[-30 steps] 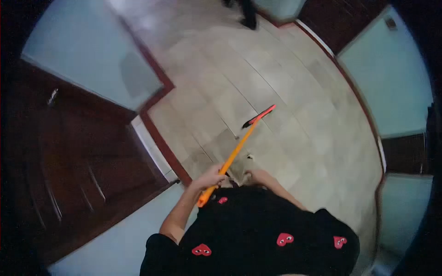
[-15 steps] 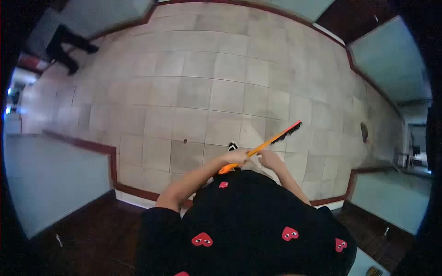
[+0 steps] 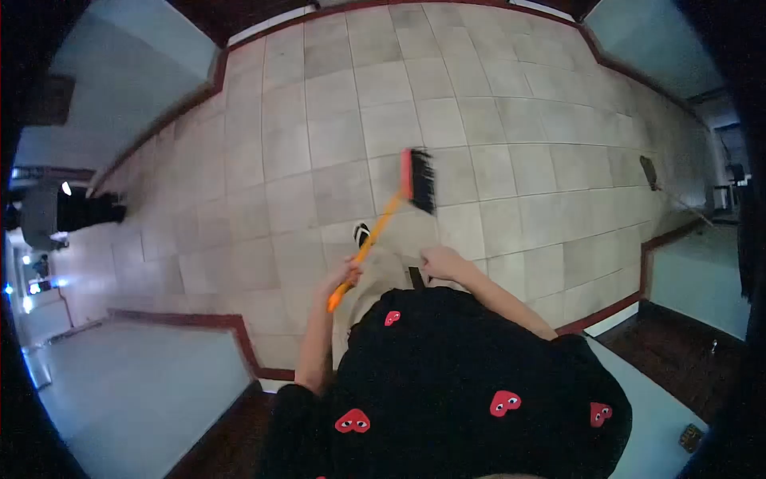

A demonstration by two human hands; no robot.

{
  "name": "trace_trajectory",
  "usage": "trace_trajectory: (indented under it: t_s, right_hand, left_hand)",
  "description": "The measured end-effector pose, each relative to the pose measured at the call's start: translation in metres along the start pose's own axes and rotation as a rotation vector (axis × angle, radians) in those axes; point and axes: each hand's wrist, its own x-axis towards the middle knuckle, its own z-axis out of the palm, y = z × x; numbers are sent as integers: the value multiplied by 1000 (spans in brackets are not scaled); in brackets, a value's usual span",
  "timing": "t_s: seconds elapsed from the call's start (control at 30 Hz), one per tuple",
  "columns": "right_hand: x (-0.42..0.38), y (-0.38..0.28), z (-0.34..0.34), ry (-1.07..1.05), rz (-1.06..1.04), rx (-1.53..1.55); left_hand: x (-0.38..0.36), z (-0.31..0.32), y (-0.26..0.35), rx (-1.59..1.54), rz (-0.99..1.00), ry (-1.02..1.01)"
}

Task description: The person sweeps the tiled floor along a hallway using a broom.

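Left hand (image 3: pixel 349 273) with fingers closed round broom (image 3: pixel 386 219); right hand's (image 3: pixel 437 262) fingers curled near trousers (image 3: pixel 391 267).

No text, label or number is readable.

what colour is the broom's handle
The broom's handle is orange, clearest in the current head view.

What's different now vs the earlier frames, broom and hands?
Since the previous frame, the broom swung left, its bristles turning to face right. The left hand moved left with it. The right hand is apart from the broom. Nothing visibly released. Unchanged: left hand's hold on the handle.
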Motion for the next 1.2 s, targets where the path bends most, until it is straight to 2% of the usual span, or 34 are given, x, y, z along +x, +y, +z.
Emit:
trace_trajectory:
  t_s: [0.07, 0.13, 0.17, 0.23, 0.33, 0.4, 0.47, 0.5, 0.53, 0.57, 0.6, 0.63, 0.67, 0.73, 0.8, 0.87, 0.93, 1.0, 1.07, 1.13, 1.2]
  right_hand:
    - [34, -21, -13, -43, -45, -43]
    - [54, -39, -6, -68, -116, -49]
    - [58, -51, -10, -13, -156, 20]
    - [87, -90, -9, 1, -161, -13]
    - [112, -102, -27, 46, -99, -8]
    - [109, -95, -35, 113, -111, 92]
    - [133, -99, -50, 90, -57, 105]
    - [139, -93, -56, 76, -12, 115]
    - [144, -92, -64, 83, -9, 114]
    - [145, -93, -77, 104, 29, 168]
    - [148, -91, -86, 123, 65, 221]
    - [158, -80, -81, 249, 35, 191]
    - [166, -78, -88, 249, 36, 193]
    - [182, -69, -109, 203, 44, 136]
    - [201, -71, -132, 191, 90, 135]
    - [227, -66, -153, 215, 51, 167]
    - [241, -69, -166, 226, 41, 159]
    - [257, -72, -197, 171, 3, 117]
    - [283, -54, -193, 186, -26, 161]
    - [300, -44, -201, 126, -91, 17]
    - [305, -48, -221, 96, -116, 30]
  left_hand:
    - [-20, -43, 25, -70, 1, 237]
    - [-35, -98, 26, -212, 57, 359]
    - [-42, -102, 30, -208, 61, 358]
    - [-54, -146, 51, -70, 157, 448]
    - [-49, -165, 80, 123, 286, 588]
    - [-51, -169, 84, 174, 275, 573]
    - [-77, -158, 131, 275, 161, 473]
    - [-94, -125, 155, 102, 197, 418]
    - [-88, -114, 166, 108, 201, 413]
    - [-83, -105, 178, 75, 166, 320]
    - [-73, -96, 188, 41, 131, 230]
    - [-52, -89, 199, 14, 119, 149]
    - [-25, -80, 208, -15, 105, 68]
    - [26, -47, 235, 189, 185, -51]
    - [65, -11, 268, 158, 132, -70]
    - [106, -2, 287, 59, 99, -130]
    - [139, -17, 288, -47, 48, -179]
    - [154, -51, 300, 261, 86, -175]
    - [123, -71, 312, -185, -36, -10]
    - [97, -102, 313, -301, -17, 112]
    - [97, -158, 297, -429, -13, 157]
